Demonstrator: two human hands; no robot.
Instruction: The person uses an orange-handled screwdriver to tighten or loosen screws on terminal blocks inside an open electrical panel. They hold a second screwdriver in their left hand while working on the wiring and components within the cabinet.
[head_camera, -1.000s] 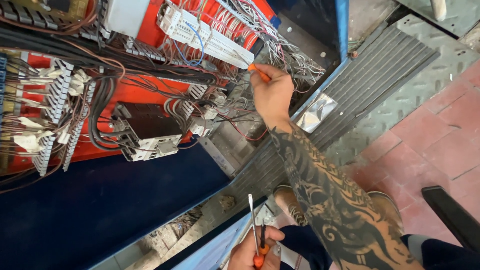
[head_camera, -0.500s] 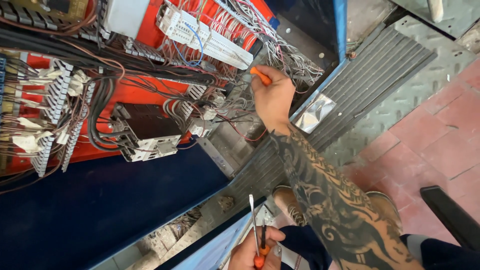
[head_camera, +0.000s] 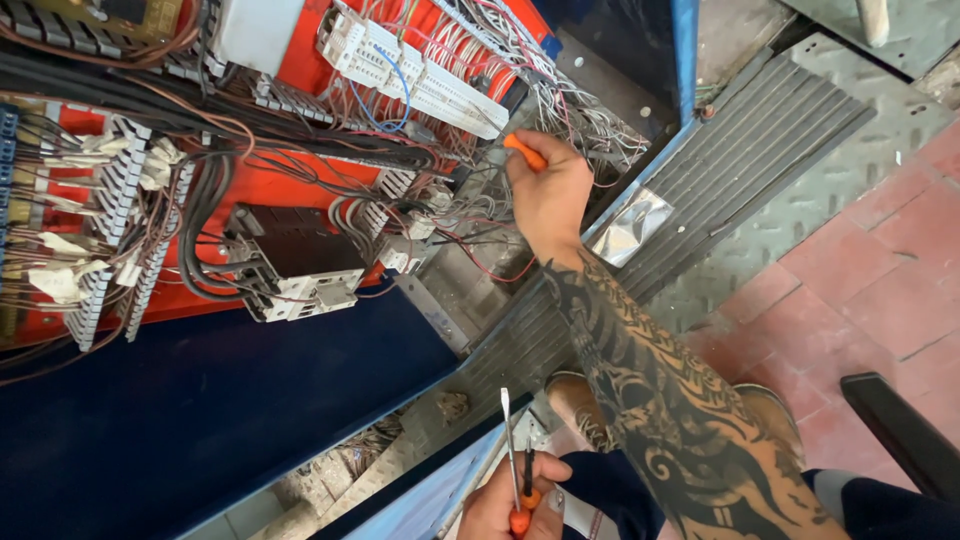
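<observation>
Right hand (head_camera: 548, 196) in the cabinet, fingers gripping an orange-handled screwdriver (head_camera: 524, 152) at the terminal strip (head_camera: 420, 78)
Left hand (head_camera: 515, 505) fingers clamp spare screwdrivers (head_camera: 515, 455) (2, parked low); wiring job looks mid-way, cabinet open w/ loose wires (head_camera: 585, 125)

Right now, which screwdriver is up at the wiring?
The orange-handled screwdriver in the right hand, by the white terminal strip; the left hand holds the others low.
</observation>
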